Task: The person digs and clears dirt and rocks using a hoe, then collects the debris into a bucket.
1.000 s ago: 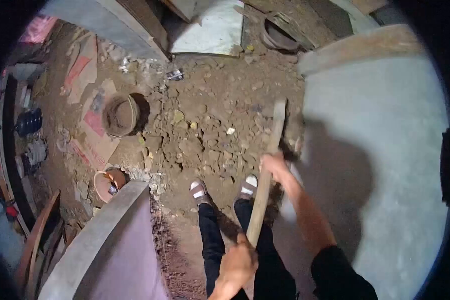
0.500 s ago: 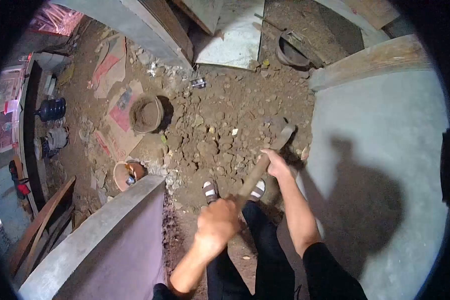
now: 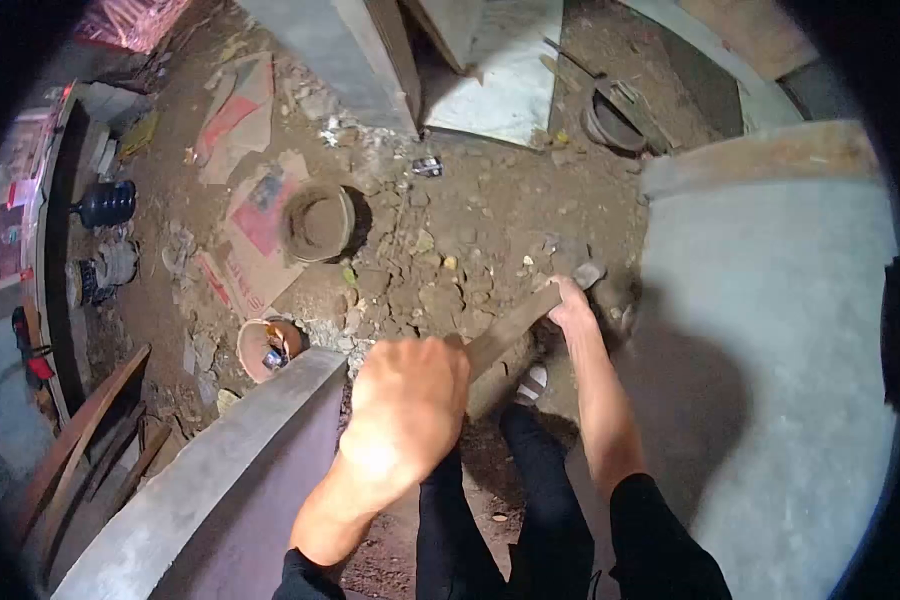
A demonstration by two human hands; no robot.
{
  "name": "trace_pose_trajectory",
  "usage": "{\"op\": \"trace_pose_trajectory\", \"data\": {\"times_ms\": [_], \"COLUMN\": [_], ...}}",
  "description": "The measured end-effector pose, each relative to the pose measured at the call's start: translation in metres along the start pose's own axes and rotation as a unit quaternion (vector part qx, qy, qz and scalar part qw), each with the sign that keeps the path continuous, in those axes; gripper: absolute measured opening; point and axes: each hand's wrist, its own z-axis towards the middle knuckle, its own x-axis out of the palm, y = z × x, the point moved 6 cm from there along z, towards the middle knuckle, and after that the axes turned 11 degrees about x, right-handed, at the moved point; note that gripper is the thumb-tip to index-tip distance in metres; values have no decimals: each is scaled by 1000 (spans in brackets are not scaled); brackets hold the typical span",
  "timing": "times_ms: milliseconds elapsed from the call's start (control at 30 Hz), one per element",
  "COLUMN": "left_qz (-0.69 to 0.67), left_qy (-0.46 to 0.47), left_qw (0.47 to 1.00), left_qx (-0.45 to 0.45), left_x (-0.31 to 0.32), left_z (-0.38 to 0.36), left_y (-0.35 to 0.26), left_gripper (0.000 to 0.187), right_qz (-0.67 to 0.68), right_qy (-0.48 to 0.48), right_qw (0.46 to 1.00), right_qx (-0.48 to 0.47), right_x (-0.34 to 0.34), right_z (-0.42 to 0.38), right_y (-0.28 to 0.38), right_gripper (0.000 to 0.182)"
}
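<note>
A long wooden handle runs slantwise across the middle, over broken soil. My left hand is wrapped round its near end, raised close to the camera. Farther along, my right hand grips it near the far end. Just beyond my right hand shows a metal tool head, over the loose earth and stones. One sandaled foot is visible below the handle; the other is hidden.
A round bucket stands on flattened cardboard at left, with a smaller orange bucket nearer. A low wall rises at lower left, a grey wall at right. A basin lies at the back right.
My left hand has risen toward the camera and moved left, lifting the handle's near end. My right hand has shifted slightly up and right. The view has shifted a little.
</note>
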Motion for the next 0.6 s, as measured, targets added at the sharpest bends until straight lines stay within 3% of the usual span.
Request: {"op": "trace_pose_trajectory", "data": {"times_ms": [67,233,267,300,367,400,433,567,600], "left_qz": [13,21,-15,-15,35,72,42,-118,-170], "left_qy": [-39,-87,-71,-73,-15,-74,4,-70,-85], "left_qw": [999,995,997,996,991,988,981,931,904], "left_qx": [7,-35,-30,-38,-126,-114,-190,-340,-383], "left_x": [-32,-87,-94,-102,-104,-107,-97,-25,12], "left_z": [-14,-71,-88,-105,-133,-152,-168,-239,-252], "left_y": [14,69,81,92,124,135,154,190,190], "left_gripper": [20,21,9,9,8,13,19,27,27], "right_qz": [8,27,37,48,-33,-20,-7,-16,-95], "right_qy": [-40,12,39,68,79,91,105,99,118], "right_qw": [999,999,998,996,996,995,994,992,987], "right_qx": [-27,18,30,45,36,29,21,74,61], "right_x": [34,150,177,206,258,286,313,378,389], "right_z": [-17,-37,-39,-41,-47,-54,-58,-35,-32], "right_y": [-7,-53,-66,-82,-108,-121,-133,-200,-214], "right_gripper": [5,9,10,10,8,6,5,11,14]}}
